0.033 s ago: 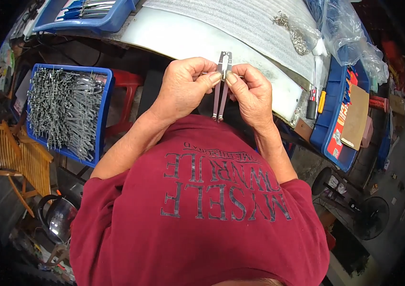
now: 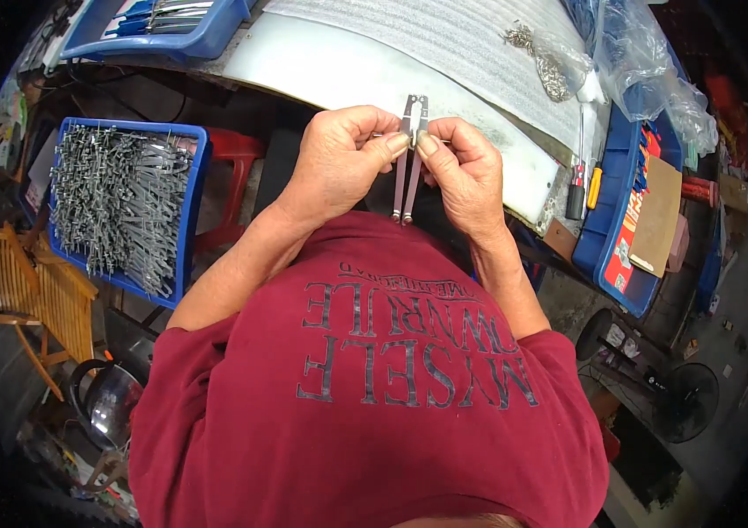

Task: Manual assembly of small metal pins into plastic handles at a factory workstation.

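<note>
At the near edge of the work table, my left hand [image 2: 339,163] and my right hand [image 2: 464,172] hold one metal piece between them. It is a hinged metal part with two long arms [image 2: 414,176], wider at its far end, with the arms pointing toward my body. Each hand pinches one side of it between thumb and fingers, just below the wide end. A light gap shows between its two sides there. The thumbs nearly meet over the middle and hide that portion. Behind the hands lies a white board [image 2: 321,66] on the table.
To my left, a blue crate [image 2: 202,176] holds many metal parts [image 2: 119,194], beside a red stool [image 2: 233,167]. Small metal pieces [image 2: 552,77] lie on foam sheeting [image 2: 444,35]. Two screwdrivers, one black-handled [image 2: 575,194], one yellow-handled [image 2: 595,187], sit near a blue bin [image 2: 594,251] at right.
</note>
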The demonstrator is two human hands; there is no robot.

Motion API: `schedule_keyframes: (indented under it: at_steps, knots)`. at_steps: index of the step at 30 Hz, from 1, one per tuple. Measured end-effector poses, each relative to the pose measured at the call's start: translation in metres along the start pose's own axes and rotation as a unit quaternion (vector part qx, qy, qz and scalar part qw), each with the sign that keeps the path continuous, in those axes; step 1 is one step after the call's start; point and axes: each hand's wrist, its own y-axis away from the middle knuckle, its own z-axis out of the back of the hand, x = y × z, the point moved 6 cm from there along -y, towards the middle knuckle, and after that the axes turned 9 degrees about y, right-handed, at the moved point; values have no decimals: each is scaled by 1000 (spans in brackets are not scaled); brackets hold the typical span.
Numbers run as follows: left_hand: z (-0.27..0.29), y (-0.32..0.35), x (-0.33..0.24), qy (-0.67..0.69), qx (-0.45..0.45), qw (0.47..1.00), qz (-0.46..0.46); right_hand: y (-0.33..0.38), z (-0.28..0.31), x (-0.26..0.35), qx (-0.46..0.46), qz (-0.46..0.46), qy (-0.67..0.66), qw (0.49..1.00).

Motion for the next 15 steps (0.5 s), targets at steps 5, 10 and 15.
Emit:
schedule_keyframes:
  at_steps: [5,10,15]
  knots:
    - [1,-1,0,13,-13,1000,-1,-5,0,-1,16,-2,0,1000]
    - [2,-3,0,14,-6,1000,1,-7,0,1,19,-16,-9,1000]
    - [2,-4,1,21,16,999,30,-8,1,3,32,-20,-2,999]
